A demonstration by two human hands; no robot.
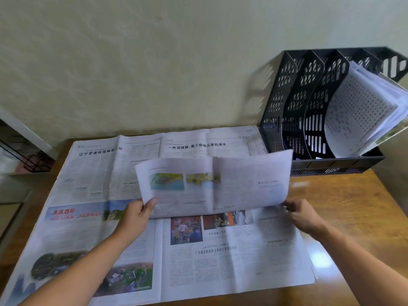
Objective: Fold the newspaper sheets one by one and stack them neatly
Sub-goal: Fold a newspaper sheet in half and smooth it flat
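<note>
Head view, left to right. Far left, off the table edge: wire rack (33,161) with pale things inside, well apart from the work. Open newspaper sheets (99,180) spread flat across the wooden table (353,217), covering most of it. Left hand (138,214) pinching the lower left corner of a smaller folded sheet (213,184), thumb on top, fingers behind. Folded sheet lifted and tilted up over the middle of the spread, blurred, crease running down its centre. Right hand (303,214) pinching the lower right corner of the same sheet, fingers curled round the edge.

Step in hand, by judgement: mid-fold on one sheet, or carrying it toward a stack; no finished stack visible. Next move likely calls for matching edges, laying down flat, pressing the crease.

Far right, back: black file organizer (309,107) holding printed papers (362,111) that lean out. Bare table at right for stacking; organizer base close to the sheet's far corner.
</note>
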